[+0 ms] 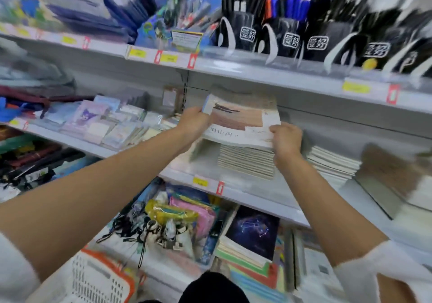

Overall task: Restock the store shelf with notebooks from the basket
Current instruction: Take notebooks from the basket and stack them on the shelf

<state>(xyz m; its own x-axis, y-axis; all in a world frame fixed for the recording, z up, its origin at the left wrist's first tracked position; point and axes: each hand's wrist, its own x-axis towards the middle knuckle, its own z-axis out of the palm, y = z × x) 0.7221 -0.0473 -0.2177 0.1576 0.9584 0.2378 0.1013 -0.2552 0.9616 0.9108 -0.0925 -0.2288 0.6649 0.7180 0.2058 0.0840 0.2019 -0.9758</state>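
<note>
Head view: the left hand and right hand each clamp an end of a notebook bundle, tilted just above the shelved notebook stack. This looks like the placing step; next it must be lowered squarely onto that stack.

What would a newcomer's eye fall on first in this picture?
First, the left hand and the right hand, which grip a bundle of notebooks by its sides at the middle shelf, just above a stack of notebooks lying there. Next come the black pen holders on the top shelf at the right, and the white and orange basket at the bottom left.
</note>
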